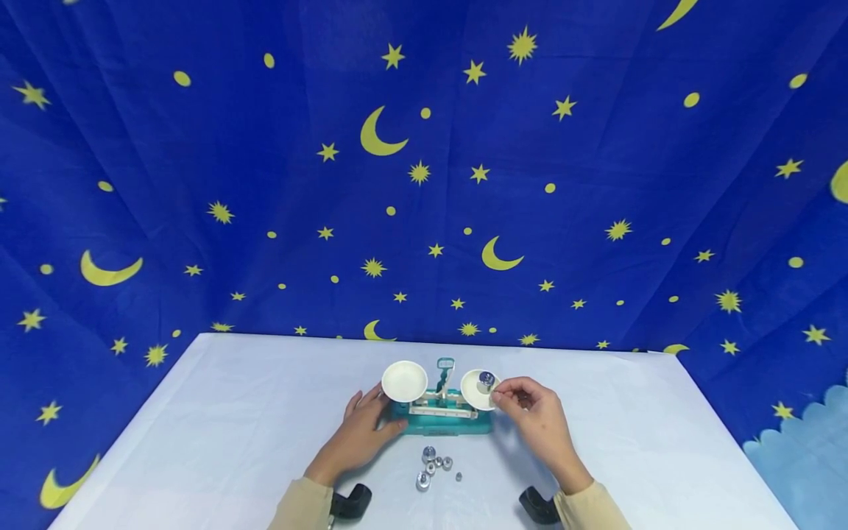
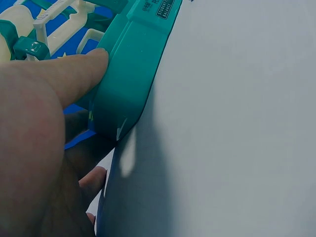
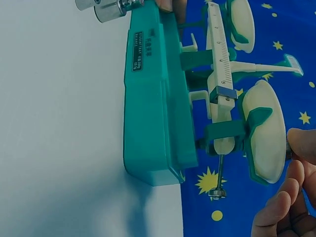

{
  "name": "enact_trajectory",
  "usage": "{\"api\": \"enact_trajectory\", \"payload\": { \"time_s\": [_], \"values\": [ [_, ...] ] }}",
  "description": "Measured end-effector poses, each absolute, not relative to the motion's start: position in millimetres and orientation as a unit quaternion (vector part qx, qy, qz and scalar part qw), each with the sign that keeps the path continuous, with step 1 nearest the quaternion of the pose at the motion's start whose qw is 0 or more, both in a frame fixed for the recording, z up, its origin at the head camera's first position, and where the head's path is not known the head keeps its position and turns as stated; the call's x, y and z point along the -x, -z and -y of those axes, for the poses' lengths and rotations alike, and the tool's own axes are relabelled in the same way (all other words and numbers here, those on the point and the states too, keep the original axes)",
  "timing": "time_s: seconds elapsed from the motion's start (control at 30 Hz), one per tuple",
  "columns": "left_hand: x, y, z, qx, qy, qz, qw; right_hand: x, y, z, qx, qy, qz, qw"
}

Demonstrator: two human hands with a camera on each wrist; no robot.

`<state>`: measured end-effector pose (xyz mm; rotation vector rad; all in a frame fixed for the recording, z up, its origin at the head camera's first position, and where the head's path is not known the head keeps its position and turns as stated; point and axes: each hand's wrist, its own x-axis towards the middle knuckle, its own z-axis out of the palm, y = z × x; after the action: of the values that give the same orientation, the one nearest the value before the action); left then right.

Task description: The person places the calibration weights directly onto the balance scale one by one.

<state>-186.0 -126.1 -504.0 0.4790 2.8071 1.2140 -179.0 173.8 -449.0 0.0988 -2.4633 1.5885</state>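
Note:
A teal balance scale (image 1: 440,419) with two white pans stands on the table. My left hand (image 1: 361,434) grips the left end of its base, the thumb (image 2: 84,74) on the front face and the fingers behind. At the right pan (image 3: 266,133), my right hand (image 1: 539,423) has thumb and forefinger together at the rim, pinching a small metal weight (image 3: 289,150) mostly hidden by the fingertips. A larger shiny weight (image 1: 486,379) is on that pan. The left pan (image 1: 404,381) bears nothing.
Several loose metal weights (image 1: 429,454) of different sizes lie on the white tabletop (image 1: 265,412) in front of the base. A blue cloth (image 1: 298,184) with yellow stars and moons hangs behind. Black wrist mounts (image 1: 354,502) sit at both wrists.

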Motion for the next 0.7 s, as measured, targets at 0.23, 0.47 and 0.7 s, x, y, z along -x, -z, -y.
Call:
{"api": "enact_trajectory", "payload": {
  "time_s": [0.23, 0.47, 0.7],
  "values": [
    [185.9, 503.0, 126.6, -0.158, -0.394, -0.905, 0.024, 181.2, 449.7, -173.9, -0.025, -0.536, 0.837, 0.102],
    [186.4, 503.1, 126.5, -0.155, -0.392, -0.906, 0.026, 183.5, 450.3, -174.3, -0.023, -0.533, 0.839, 0.101],
    [187.1, 504.5, 126.5, -0.157, -0.392, -0.906, 0.026, 183.9, 449.8, -173.7, -0.024, -0.532, 0.841, 0.1]
  ]
}}
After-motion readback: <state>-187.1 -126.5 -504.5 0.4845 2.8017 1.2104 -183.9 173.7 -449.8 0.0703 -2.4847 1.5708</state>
